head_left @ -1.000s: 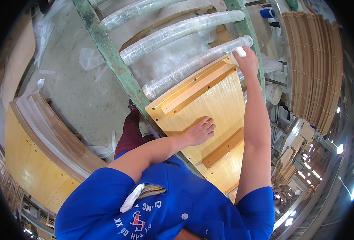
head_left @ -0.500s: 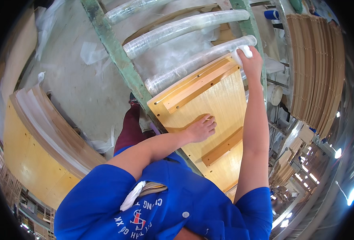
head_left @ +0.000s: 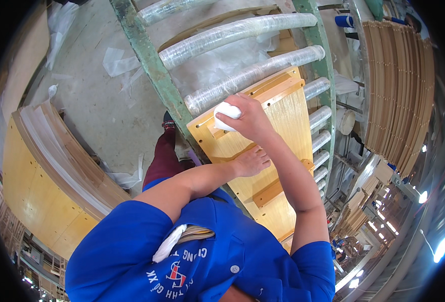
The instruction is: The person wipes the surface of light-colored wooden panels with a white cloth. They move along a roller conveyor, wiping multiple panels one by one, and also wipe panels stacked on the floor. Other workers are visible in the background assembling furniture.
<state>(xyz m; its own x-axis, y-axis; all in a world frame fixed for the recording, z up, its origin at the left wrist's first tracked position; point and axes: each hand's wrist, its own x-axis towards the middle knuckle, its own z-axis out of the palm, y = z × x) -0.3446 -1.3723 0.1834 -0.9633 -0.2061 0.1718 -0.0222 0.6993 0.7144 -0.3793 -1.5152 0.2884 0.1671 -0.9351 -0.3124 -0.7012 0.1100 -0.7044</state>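
A yellow varnished wooden panel with strips of wood fixed across it and small holes lies on the plastic-wrapped rollers. My right hand is closed round a bunched white cloth. It works over the strip near the panel's far left corner. Lower down, the fingers of my left hand rest flat on the panel's face, and nothing is held in them. My right forearm crosses over the panel and covers part of it.
Green metal rails carry several wrapped rollers beyond the panel. At left stands a stack of curved panels with white sheets between. A tall stack of brown wooden pieces is at right. Plastic scraps lie on the floor.
My right hand has moved left with the white cloth, from the panel's far right corner to near its far left corner. My left hand has stayed almost in place.
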